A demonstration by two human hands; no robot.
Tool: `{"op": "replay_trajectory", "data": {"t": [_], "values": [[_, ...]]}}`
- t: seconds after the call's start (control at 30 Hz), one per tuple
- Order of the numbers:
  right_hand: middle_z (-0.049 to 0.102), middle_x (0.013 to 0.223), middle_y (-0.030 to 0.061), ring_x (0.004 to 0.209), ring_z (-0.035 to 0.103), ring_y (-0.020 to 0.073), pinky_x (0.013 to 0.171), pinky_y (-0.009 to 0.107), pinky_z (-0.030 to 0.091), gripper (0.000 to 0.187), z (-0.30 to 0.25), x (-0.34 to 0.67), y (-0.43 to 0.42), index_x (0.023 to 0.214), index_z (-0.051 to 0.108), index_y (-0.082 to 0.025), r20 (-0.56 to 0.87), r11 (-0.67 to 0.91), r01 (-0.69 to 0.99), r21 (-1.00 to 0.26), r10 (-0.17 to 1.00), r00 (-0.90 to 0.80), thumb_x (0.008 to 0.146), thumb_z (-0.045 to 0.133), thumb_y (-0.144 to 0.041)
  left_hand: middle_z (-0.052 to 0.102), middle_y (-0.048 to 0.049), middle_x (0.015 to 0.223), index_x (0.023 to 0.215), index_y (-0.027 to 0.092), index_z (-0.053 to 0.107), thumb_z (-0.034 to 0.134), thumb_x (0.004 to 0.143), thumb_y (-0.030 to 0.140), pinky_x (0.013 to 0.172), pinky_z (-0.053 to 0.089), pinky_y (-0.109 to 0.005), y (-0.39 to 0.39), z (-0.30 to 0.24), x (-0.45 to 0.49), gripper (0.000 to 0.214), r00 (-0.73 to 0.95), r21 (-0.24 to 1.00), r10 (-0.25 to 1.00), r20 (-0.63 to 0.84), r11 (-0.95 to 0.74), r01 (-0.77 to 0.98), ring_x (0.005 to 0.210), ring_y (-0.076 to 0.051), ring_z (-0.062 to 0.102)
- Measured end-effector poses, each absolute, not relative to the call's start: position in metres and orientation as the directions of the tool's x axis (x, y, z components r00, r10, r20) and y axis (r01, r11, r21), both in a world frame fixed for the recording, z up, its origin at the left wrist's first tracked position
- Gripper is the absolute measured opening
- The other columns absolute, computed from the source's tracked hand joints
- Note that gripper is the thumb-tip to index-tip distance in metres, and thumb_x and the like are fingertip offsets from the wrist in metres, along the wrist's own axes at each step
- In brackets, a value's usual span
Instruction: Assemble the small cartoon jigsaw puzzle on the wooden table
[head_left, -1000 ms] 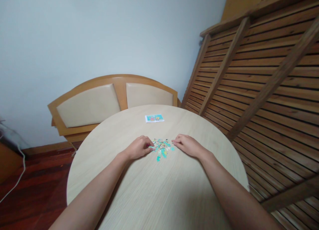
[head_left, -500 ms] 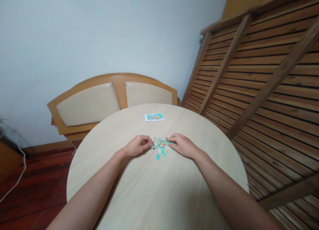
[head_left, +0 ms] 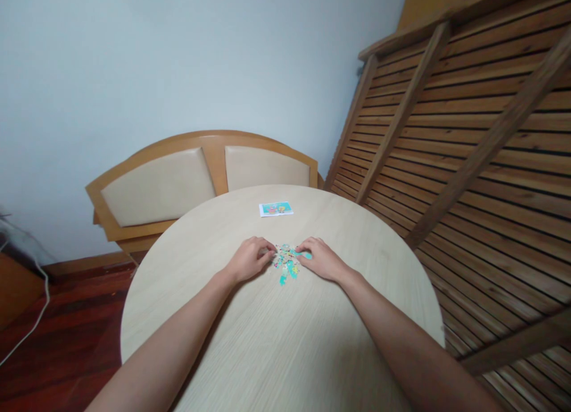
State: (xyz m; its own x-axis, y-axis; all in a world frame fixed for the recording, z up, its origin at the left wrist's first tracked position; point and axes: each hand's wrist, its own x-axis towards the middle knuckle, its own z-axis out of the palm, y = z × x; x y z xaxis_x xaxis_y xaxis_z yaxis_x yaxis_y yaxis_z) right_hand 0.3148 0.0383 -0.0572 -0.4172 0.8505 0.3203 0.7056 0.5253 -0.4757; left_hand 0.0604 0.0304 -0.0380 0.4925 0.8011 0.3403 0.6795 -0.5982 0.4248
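A small heap of jigsaw puzzle pieces (head_left: pixel 286 262), mostly turquoise, white and yellow, lies loosely on the round wooden table (head_left: pixel 263 340). At its left edge is my left hand (head_left: pixel 250 260), thumb and forefinger drawn nearly together; whatever is between the tips is too small to make out. My right hand (head_left: pixel 323 260) rests along the heap's right side, thumb and fingers apart, the fingertips touching the outer pieces. Some pieces are hidden under the fingers. Beyond the heap lies a picture card (head_left: pixel 276 208) showing pink and yellow cartoon figures on turquoise.
A padded headboard (head_left: pixel 158 186) leans against the wall behind the table. To the right stands a large slatted wooden frame (head_left: pixel 446 144), close to the table's edge. A white cable (head_left: pixel 44 299) hangs down to the dark red floor at the left.
My left hand has shifted slightly right and up along the heap's edge, its fingertips closer together. My right hand has moved slightly left, its thumb and forefinger still apart.
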Motion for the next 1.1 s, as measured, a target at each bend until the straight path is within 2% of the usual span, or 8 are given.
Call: {"op": "replay_trajectory", "data": {"t": [0.17, 0.33, 0.6, 0.73, 0.87, 0.93, 1.1], "values": [[0.067, 0.102, 0.0073, 0.101, 0.057, 0.0209, 0.094, 0.034, 0.042, 0.015, -0.064, 0.314, 0.044, 0.094, 0.07, -0.018, 0.311, 0.509, 0.695, -0.508, 0.861, -0.404, 0.079, 0.069, -0.021, 0.072, -0.007, 0.109, 0.109, 0.021, 0.069, 0.055, 0.095, 0.034, 0.095, 0.044, -0.036, 0.021, -0.042, 0.085, 0.025, 0.492, 0.4, 0.781, 0.385, -0.622, 0.674, 0.102, -0.023, 0.063], [0.065, 0.104, 0.0075, 0.103, 0.056, 0.0216, 0.094, 0.035, 0.041, 0.016, -0.067, 0.313, 0.044, 0.095, 0.068, -0.018, 0.303, 0.487, 0.705, -0.516, 0.873, -0.381, 0.081, 0.069, -0.027, 0.072, -0.0065, 0.111, 0.112, 0.022, 0.068, 0.057, 0.094, 0.034, 0.096, 0.044, -0.037, 0.018, -0.047, 0.094, 0.024, 0.522, 0.38, 0.764, 0.38, -0.643, 0.665, 0.105, -0.023, 0.063], [0.065, 0.097, 0.0066, 0.097, 0.057, 0.0217, 0.087, 0.033, 0.042, 0.017, -0.057, 0.307, 0.038, 0.091, 0.066, -0.018, 0.35, 0.523, 0.709, -0.474, 0.85, -0.394, 0.077, 0.072, -0.024, 0.072, -0.0066, 0.112, 0.116, 0.021, 0.067, 0.057, 0.094, 0.033, 0.096, 0.044, -0.036, 0.019, -0.049, 0.092, 0.027, 0.505, 0.409, 0.775, 0.379, -0.63, 0.66, 0.104, -0.023, 0.063], [0.069, 0.097, 0.0056, 0.096, 0.06, 0.0224, 0.086, 0.035, 0.041, 0.016, -0.046, 0.301, 0.031, 0.091, 0.067, -0.02, 0.382, 0.566, 0.708, -0.422, 0.819, -0.428, 0.077, 0.071, -0.024, 0.073, -0.0059, 0.106, 0.115, 0.021, 0.068, 0.059, 0.093, 0.033, 0.091, 0.046, -0.033, 0.019, -0.049, 0.095, 0.027, 0.465, 0.472, 0.796, 0.387, -0.605, 0.642, 0.098, -0.022, 0.064], [0.07, 0.096, 0.0045, 0.096, 0.061, 0.0218, 0.086, 0.034, 0.041, 0.013, -0.037, 0.295, 0.022, 0.09, 0.066, -0.021, 0.432, 0.615, 0.667, -0.42, 0.782, -0.449, 0.076, 0.069, -0.02, 0.073, -0.0032, 0.091, 0.111, 0.02, 0.069, 0.058, 0.092, 0.029, 0.08, 0.048, -0.029, 0.018, -0.047, 0.097, 0.023, 0.428, 0.594, 0.832, 0.352, -0.552, 0.585, 0.083, -0.018, 0.065], [0.07, 0.095, 0.0044, 0.097, 0.062, 0.0216, 0.086, 0.034, 0.041, 0.014, -0.035, 0.294, 0.021, 0.09, 0.066, -0.021, 0.441, 0.628, 0.658, -0.415, 0.772, -0.458, 0.077, 0.069, -0.02, 0.073, -0.0025, 0.088, 0.109, 0.02, 0.069, 0.059, 0.091, 0.027, 0.078, 0.047, -0.027, 0.017, -0.045, 0.097, 0.021, 0.425, 0.614, 0.837, 0.345, -0.543, 0.573, 0.08, -0.017, 0.065], [0.071, 0.096, 0.0041, 0.095, 0.063, 0.0209, 0.086, 0.033, 0.043, 0.013, -0.041, 0.307, 0.03, 0.092, 0.068, -0.02, 0.415, 0.565, 0.714, -0.414, 0.815, -0.405, 0.08, 0.065, -0.019, 0.072, -0.0036, 0.092, 0.103, 0.02, 0.071, 0.067, 0.087, 0.03, 0.081, 0.046, -0.03, 0.016, -0.043, 0.094, 0.019, 0.473, 0.473, 0.799, 0.37, -0.601, 0.645, 0.085, -0.019, 0.064]]}}
